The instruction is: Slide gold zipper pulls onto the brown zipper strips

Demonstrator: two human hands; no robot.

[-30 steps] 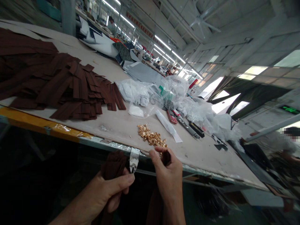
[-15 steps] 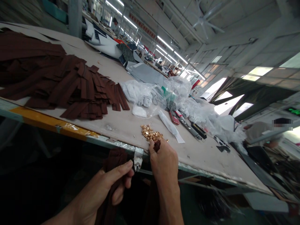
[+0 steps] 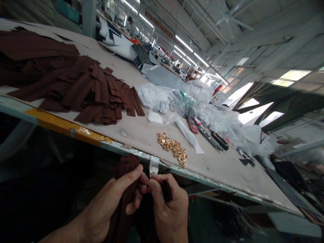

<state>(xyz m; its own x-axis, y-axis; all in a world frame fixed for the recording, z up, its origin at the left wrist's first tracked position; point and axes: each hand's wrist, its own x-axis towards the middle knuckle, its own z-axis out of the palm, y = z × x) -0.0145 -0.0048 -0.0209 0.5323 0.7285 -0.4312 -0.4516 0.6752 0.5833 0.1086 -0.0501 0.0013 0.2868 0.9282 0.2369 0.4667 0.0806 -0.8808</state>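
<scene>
Beyond gold zipper sliders (image 3: 172, 146), plastic bags (image 3: 162, 101) crowd the table (image 3: 225, 172), while left hand (image 3: 111, 195) and right hand (image 3: 170, 209) hold brown zipper tapes (image 3: 127, 166).

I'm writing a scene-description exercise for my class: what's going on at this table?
The left hand holds a bunch of brown strips, and the right hand holds a curled dark strip; the two are close together by the near edge of the table. Beyond them lie small gold pieces in a heap, a big pile of similar strips to the left, and plastic bags farther back.
</scene>
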